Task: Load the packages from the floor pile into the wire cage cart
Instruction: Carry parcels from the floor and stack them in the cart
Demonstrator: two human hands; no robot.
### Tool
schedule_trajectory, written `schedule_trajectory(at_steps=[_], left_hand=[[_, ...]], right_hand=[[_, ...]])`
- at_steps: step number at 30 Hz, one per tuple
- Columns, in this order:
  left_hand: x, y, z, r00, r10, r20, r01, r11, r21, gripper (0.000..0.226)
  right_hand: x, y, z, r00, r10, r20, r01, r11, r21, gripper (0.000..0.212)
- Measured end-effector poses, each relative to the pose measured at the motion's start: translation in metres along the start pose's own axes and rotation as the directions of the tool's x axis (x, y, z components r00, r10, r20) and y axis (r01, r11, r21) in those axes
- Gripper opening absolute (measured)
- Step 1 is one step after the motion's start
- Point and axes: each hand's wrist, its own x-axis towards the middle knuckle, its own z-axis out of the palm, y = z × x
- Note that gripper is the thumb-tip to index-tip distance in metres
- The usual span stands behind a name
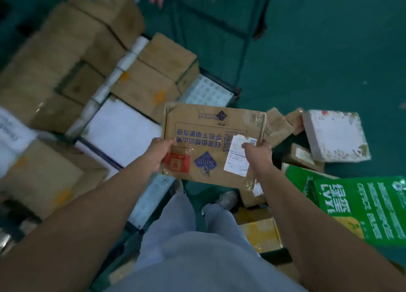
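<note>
I hold a flat brown cardboard package (204,135) with purple print, a red sticker and a white label in front of me, at waist height. My left hand (159,152) grips its left edge and my right hand (257,152) grips its right edge over the label. The wire cage cart (229,88) lies to the left, its dark frame around several brown boxes (153,76) and a white package (123,131). The floor pile is on the right: a white foam box (335,134), small brown boxes (278,127) and a green box (360,206).
Green floor (329,50) stretches to the upper right. More brown boxes (66,50) are stacked at the far left. A yellow-brown box (260,234) lies by my feet (228,200). A second dark cart frame (248,17) stands at the top.
</note>
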Motion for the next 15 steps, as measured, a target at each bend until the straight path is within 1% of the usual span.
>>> schedule_trajectory(at_steps=[2,3,4,6,7,9,10,12,14,15], left_hand=[[0.002,-0.015,-0.049,0.999,0.003,-0.051,-0.007,0.997,-0.075,0.052],[0.001,-0.023,-0.073,0.997,0.000,-0.083,-0.010,0.993,-0.119,0.058],[0.004,-0.029,-0.094,0.994,-0.010,-0.112,-0.006,0.990,-0.139,0.065],[0.005,-0.039,-0.129,0.987,-0.003,-0.162,-0.022,0.988,-0.154,0.069],[0.007,-0.042,-0.141,0.983,-0.003,-0.185,-0.027,0.987,-0.161,0.067],[0.012,-0.049,-0.174,0.971,0.001,-0.241,-0.038,0.988,-0.149,0.051],[0.017,-0.055,-0.198,0.965,-0.001,-0.261,-0.042,0.986,-0.160,0.045],[0.028,-0.061,-0.234,0.962,-0.002,-0.274,-0.045,0.985,-0.167,0.047],[0.036,-0.062,-0.262,0.958,0.023,-0.285,-0.058,0.992,-0.115,0.053],[0.045,-0.061,-0.293,0.956,0.031,-0.290,-0.067,0.991,-0.114,0.054]], right_hand=[[-0.018,-0.009,0.039,0.997,-0.054,0.055,0.057,0.997,-0.056,0.074],[-0.026,-0.013,0.061,0.993,-0.078,0.089,0.086,0.993,-0.087,0.078],[-0.030,-0.015,0.079,0.990,-0.092,0.108,0.103,0.989,-0.105,0.080],[-0.035,-0.016,0.117,0.985,-0.102,0.139,0.120,0.985,-0.124,0.081],[-0.037,-0.015,0.131,0.985,-0.096,0.146,0.114,0.986,-0.122,0.081],[-0.051,-0.018,0.166,0.985,-0.061,0.163,0.079,0.992,-0.102,0.081],[-0.062,-0.020,0.189,0.983,-0.049,0.176,0.067,0.992,-0.103,0.077],[-0.075,-0.022,0.221,0.979,-0.031,0.202,0.053,0.993,-0.104,0.067],[-0.077,-0.019,0.243,0.977,0.007,0.215,0.017,0.994,-0.109,0.065],[-0.083,-0.021,0.274,0.975,0.004,0.222,0.023,0.993,-0.115,0.065]])
